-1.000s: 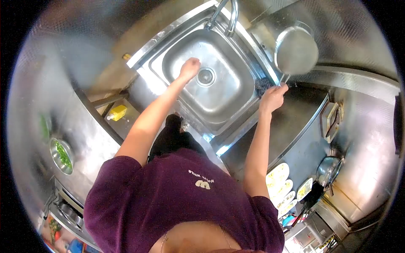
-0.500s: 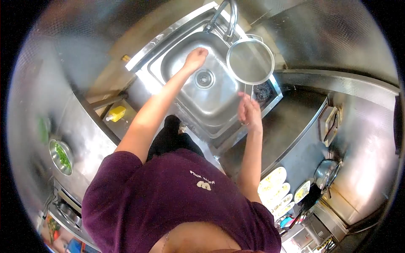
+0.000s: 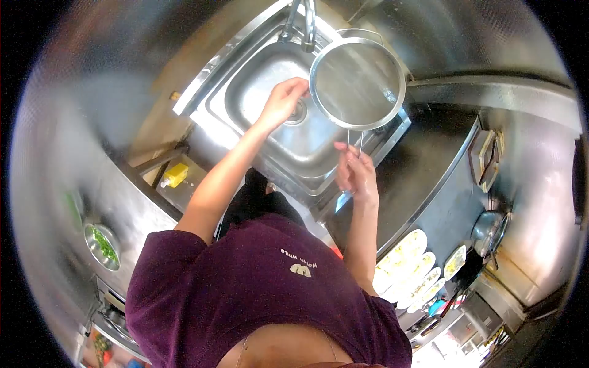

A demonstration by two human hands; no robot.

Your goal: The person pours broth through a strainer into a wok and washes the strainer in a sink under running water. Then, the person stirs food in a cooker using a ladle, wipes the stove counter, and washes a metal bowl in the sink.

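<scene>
My right hand (image 3: 357,173) grips the wire handle of a round fine-mesh strainer (image 3: 358,84), which is held up over the right side of the sink. The strainer's mesh faces the camera, and its rim hides part of the basin. Over the steel sink (image 3: 307,144), my left hand (image 3: 285,103) is closed, with its fingertips near the left edge of the strainer. Whether it holds anything is hidden. The drain (image 3: 297,113) shows partly behind my left hand. A metal faucet (image 3: 308,30) rises at the back of the sink.
Several plates of food (image 3: 402,260) stand on the right counter, near a metal pot (image 3: 489,233). At the left are a bowl of chopped greens (image 3: 102,246) and a yellow bottle (image 3: 176,175). Wooden-edged boards (image 3: 483,161) lean against the right wall.
The strainer has swung from the sink's right edge leftward and over the basin, with my right hand moving left and down. My left hand has shifted slightly right, near the strainer's rim.
</scene>
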